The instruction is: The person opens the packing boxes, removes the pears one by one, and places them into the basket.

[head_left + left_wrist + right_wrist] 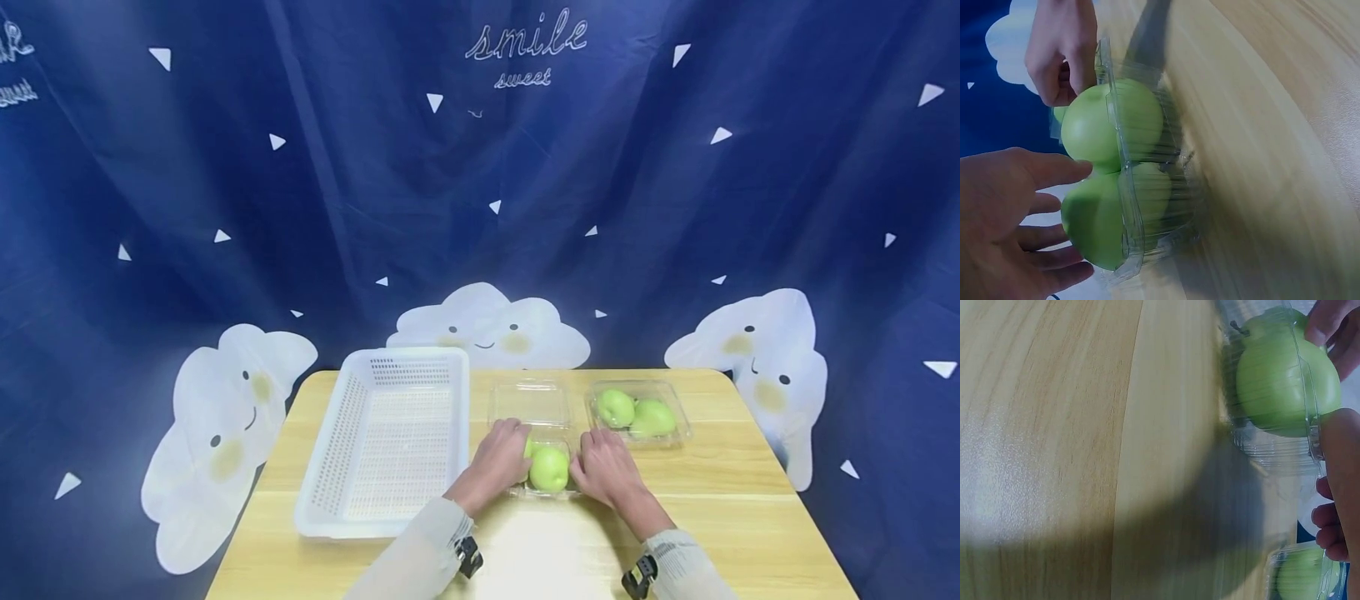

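In the head view, an unfolded clear plastic clamshell box lies before me with two green apples side by side in its base. My left hand reaches over the left apple, fingers spread and loosely bent, thumb tip near where both apples meet. At the box's right end, my right hand pinches the rim, with the thumb in front and the fingers curled behind in the right wrist view. The clear lid lies folded back behind the base. The left hand hides much of the left apple in the head view.
A white perforated plastic basket stands at the left of the wooden table. Back right sits another clear box with two green apples. A dark blue cloud-print curtain hangs behind the table.
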The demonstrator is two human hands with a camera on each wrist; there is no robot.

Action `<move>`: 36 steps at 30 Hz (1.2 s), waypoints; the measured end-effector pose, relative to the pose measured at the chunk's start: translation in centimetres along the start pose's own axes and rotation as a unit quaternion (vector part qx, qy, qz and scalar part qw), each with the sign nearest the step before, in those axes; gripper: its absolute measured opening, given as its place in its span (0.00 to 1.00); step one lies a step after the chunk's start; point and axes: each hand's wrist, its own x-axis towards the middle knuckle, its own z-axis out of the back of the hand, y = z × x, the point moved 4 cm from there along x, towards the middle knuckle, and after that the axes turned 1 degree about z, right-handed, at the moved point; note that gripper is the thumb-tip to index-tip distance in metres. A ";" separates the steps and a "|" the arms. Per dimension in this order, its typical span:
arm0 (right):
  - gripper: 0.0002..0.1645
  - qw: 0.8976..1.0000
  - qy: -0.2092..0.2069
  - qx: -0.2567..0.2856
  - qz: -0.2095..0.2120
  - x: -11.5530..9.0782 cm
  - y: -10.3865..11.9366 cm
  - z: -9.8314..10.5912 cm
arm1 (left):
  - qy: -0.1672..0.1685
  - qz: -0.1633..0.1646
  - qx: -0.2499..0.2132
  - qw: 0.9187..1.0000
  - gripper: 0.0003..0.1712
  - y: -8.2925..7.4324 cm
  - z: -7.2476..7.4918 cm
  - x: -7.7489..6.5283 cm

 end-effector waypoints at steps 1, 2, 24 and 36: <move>0.14 1.000 0.001 0.001 -0.001 0.0 0.0 0.0 | 0.002 0.000 0.005 1.000 0.33 0.0 0.0 0.1; 0.14 1.000 0.002 0.001 -0.001 0.0 0.0 0.0 | 0.005 0.001 0.007 1.000 0.32 0.0 -0.1 0.1; 0.14 1.000 0.013 -0.001 -0.009 -0.2 0.1 0.1 | 0.002 -0.004 0.012 1.000 0.21 0.4 -1.3 0.5; 0.14 1.000 0.019 -0.002 -0.010 0.0 0.0 -0.2 | -0.026 -0.021 -0.005 0.999 0.13 0.3 -1.1 0.6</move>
